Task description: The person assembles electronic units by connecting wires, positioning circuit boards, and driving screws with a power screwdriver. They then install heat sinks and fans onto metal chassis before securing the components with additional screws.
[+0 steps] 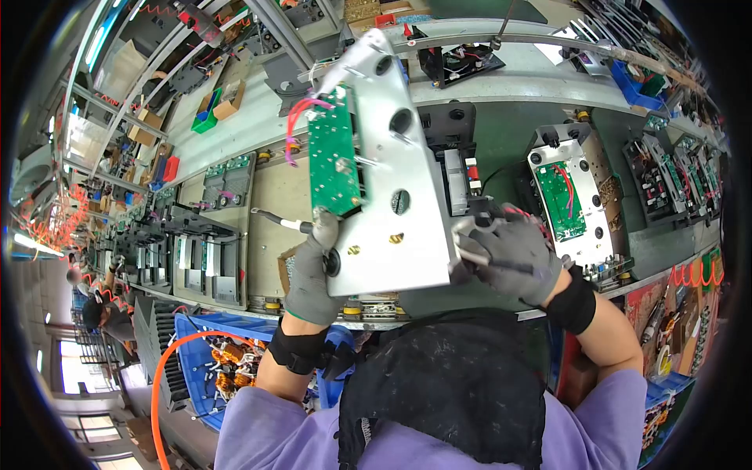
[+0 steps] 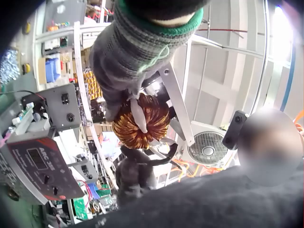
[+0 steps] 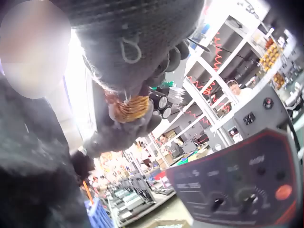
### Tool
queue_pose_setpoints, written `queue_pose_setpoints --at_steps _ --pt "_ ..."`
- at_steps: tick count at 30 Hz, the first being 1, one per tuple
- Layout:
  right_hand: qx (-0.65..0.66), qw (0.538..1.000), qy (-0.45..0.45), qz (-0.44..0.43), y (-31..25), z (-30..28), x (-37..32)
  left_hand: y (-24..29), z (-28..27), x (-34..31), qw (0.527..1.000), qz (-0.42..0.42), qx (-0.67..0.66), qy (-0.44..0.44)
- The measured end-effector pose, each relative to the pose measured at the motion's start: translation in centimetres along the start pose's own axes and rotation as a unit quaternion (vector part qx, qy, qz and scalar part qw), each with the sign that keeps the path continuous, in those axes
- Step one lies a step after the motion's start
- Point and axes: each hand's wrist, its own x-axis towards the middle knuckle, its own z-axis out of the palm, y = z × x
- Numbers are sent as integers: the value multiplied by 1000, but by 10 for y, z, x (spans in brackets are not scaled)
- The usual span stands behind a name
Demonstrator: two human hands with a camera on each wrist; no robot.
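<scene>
A bare metal plate (image 1: 388,172) is held tilted in front of the body, with a green circuit board (image 1: 333,157) and pink-red wires along its left side. My gloved left hand (image 1: 313,270) grips the lower left edge, thumb on the face. At the lower right edge, my gloved right hand (image 1: 513,254) holds the plate with curled fingers, partly hidden. Under the plate, a copper-wound ring coil (image 2: 154,121) shows between the hands in the left wrist view. A dark lead (image 1: 286,223) with a pale sleeve sticks out left of the plate.
Another plate with a green board (image 1: 556,204) lies right on the bench. A blue bin (image 1: 196,352) of coils stands below left. A dark control panel with knobs (image 3: 232,190) faces the hands in the right wrist view. More assemblies (image 1: 207,262) line the left side.
</scene>
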Motion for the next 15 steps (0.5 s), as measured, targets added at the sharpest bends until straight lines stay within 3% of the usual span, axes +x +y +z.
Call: queue_pose_setpoints --at_steps 1,3,5,7,9,11,13,15 --pt "43 995 92 -18 -3 -1 1 3 2 -1 1000 10 3 -9" --pt "122 988 90 29 -13 -2 -6 7 -2 5 1000 18 16 19" --pt "290 948 74 111 -10 17 -16 10 -7 10 1000 -4 9 8" --pt "247 958 113 91 -8 16 -11 7 1 12 1000 -28 -11 -1" --pt "30 997 73 -3 -2 6 -4 -3 6 13 997 -68 -30 11" --pt "39 992 119 -17 7 12 -7 -11 9 20 989 -107 -101 20" --pt "80 977 147 135 14 36 -18 -7 18 24 998 -55 35 -14" --pt "45 972 136 184 13 45 -33 -9 18 40 997 15 63 -31"
